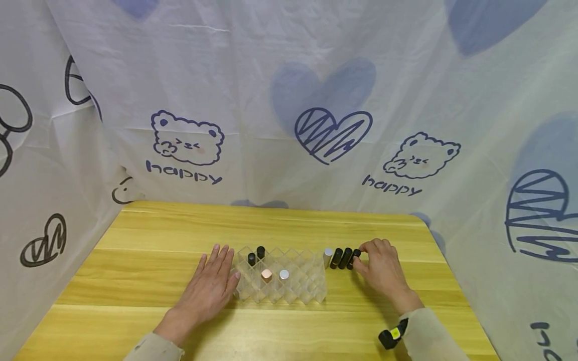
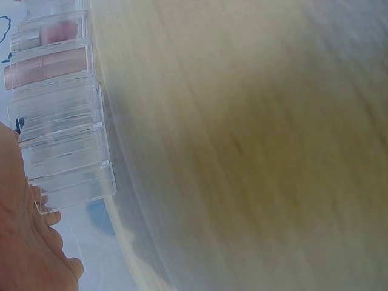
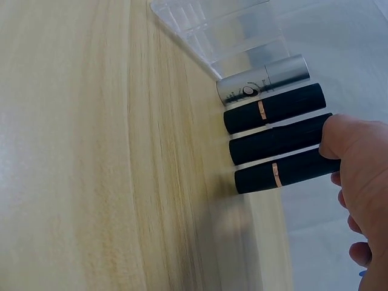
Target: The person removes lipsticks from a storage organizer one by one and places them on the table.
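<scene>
A clear lipstick organizer (image 1: 295, 293) with diamond-shaped compartments stands on the table. My left hand (image 1: 205, 288) lies along its left side, fingers straight. In the organizer are two black lipsticks (image 1: 251, 259) at the back left, a rose-gold lipstick (image 1: 267, 275) and a silver-capped lipstick (image 1: 284, 275) nearer the front. To its right, a silver tube (image 3: 264, 79) and several black lipsticks stand upright in a row. With thumb and fingers, my right hand (image 1: 383, 271) pinches the top of the rightmost black lipstick (image 3: 257, 179), which has a thin copper band.
The wooden table (image 1: 253, 333) reaches back to a white curtain (image 1: 253, 90) with printed hearts and bears. Curtain also hangs along the left and right sides. A black strap with a small device (image 1: 390, 337) is on my right wrist.
</scene>
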Action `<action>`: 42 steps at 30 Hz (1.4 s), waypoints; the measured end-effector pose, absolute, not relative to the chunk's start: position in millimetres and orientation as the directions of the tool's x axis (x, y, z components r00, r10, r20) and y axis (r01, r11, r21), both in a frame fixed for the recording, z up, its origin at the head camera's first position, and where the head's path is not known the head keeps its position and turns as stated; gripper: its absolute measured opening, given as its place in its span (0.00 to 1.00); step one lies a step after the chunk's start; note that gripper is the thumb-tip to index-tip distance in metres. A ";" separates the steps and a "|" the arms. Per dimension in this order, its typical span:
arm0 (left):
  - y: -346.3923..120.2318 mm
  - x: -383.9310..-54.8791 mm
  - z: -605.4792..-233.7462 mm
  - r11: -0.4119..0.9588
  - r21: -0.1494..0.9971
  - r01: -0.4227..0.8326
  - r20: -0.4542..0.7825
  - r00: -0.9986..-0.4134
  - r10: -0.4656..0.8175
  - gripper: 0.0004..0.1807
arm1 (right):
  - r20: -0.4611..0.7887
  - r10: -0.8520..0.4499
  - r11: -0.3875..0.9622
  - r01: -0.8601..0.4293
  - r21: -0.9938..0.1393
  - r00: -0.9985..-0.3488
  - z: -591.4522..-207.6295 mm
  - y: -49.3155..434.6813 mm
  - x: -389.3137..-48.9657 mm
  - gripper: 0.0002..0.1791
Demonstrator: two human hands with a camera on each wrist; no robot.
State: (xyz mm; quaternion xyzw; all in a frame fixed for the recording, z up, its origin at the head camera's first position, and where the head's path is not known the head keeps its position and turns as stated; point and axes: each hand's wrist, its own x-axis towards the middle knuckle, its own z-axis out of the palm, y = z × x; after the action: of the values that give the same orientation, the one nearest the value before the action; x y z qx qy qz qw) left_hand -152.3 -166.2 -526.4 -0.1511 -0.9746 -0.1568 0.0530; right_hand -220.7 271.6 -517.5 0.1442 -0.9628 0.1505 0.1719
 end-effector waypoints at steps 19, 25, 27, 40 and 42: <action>-165.7 -151.1 -524.8 0.906 0.294 0.305 0.156 -0.950 0.269 0.36 | 0.603 -0.249 0.871 -0.447 -0.202 -0.758 -492.7 244.3 -210.6 0.15; -165.4 -150.2 -523.5 0.906 0.297 0.302 0.149 -0.952 0.269 0.37 | 0.639 -0.302 0.837 -0.517 -0.177 -0.707 -487.5 221.0 -200.2 0.14; -165.5 -150.0 -523.0 0.907 0.296 0.300 0.146 -0.952 0.268 0.37 | 0.647 -0.322 0.824 -0.541 -0.168 -0.691 -487.8 212.9 -196.9 0.14; -165.6 -150.7 -523.6 0.906 0.297 0.301 0.146 -0.952 0.269 0.37 | 0.629 -0.459 0.760 -0.644 -0.088 -0.627 -495.3 158.1 -176.6 0.14; -165.1 -150.9 -523.4 0.906 0.298 0.301 0.146 -0.952 0.268 0.37 | 0.628 -0.469 0.749 -0.657 -0.090 -0.621 -495.4 150.9 -174.2 0.14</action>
State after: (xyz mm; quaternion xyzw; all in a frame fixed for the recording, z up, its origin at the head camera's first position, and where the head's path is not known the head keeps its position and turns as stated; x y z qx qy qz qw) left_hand -150.9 -165.1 -523.4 -0.1459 -0.9749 -0.1606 0.0507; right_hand -174.2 150.9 -495.4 0.3175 -0.8864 0.1576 0.2978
